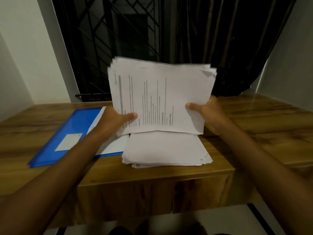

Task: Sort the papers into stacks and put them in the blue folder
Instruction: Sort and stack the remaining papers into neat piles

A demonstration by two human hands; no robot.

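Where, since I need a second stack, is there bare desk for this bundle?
Bare desk lies right of the flat stack, beyond the right hand gripping the bundle. A thin strip runs along the front edge. Left is crowded: the blue folder lies against the stack.

Left hand [118, 119] and right hand [205, 110] gripping a printed paper bundle [160, 97], held upright above second paper stack [165, 149] on wooden tabletop [254, 119]. Blue folder [67, 133] lying flat just left of stack, label side up.

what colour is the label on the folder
White, on the blue folder left of the papers; the head view shows it.
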